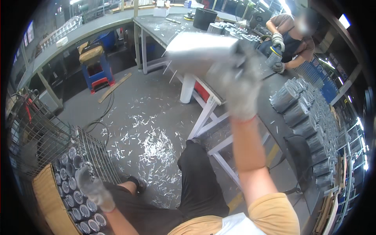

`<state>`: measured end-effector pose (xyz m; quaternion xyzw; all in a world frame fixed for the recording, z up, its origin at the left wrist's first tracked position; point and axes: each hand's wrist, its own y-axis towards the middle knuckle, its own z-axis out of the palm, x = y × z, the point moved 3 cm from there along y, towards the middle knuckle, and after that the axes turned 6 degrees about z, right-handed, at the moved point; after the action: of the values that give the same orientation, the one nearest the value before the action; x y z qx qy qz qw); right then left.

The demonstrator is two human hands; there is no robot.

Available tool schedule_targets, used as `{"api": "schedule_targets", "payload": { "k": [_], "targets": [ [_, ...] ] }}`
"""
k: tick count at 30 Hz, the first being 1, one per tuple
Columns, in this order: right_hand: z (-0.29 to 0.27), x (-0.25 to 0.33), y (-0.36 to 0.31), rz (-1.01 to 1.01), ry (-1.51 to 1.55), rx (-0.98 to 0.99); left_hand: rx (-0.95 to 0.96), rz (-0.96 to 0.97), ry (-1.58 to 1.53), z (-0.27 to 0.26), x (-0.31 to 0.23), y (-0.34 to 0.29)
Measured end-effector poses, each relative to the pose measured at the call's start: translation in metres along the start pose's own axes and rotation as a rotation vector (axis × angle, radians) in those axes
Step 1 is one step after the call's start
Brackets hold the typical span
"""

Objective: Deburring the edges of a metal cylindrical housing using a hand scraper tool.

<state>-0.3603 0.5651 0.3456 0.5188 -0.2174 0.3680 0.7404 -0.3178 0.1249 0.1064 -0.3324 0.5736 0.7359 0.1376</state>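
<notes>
My right hand (243, 88), in a grey work glove, is raised over the table's near corner and grips one end of a shiny metal cylinder (197, 53). Motion blurs both the hand and the cylinder, and a few thin slivers show by its left end. Low on the left, my left hand (94, 190), gloved too, has its fingers stretched out and holds nothing. It is right beside stacked metal cylinders (78, 197) with slotted ends. Whether it touches one, I cannot tell. These cylinders lie between a wire mesh cage (100, 156) and a sheet of cardboard (47, 196).
Metal slivers (158, 149) litter the floor. Rows of metal cylinders (305, 115) line the right-hand table, where a co-worker (297, 39) in gloves holds a power tool against a cylinder. A black bucket (205, 18) stands on the far table; a blue stool (94, 64) is at the back left.
</notes>
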Motion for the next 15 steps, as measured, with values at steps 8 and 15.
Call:
{"api": "schedule_targets", "payload": {
  "k": [8,15],
  "targets": [
    [-0.101,0.12,0.135,0.336,-1.966,-0.728,-0.127,-0.424,0.716,-0.226,-0.02,-0.044],
    [-0.27,0.039,0.185,0.608,-2.127,-0.061,0.031,-0.966,1.276,-0.349,-0.134,-0.15]
  ]
}}
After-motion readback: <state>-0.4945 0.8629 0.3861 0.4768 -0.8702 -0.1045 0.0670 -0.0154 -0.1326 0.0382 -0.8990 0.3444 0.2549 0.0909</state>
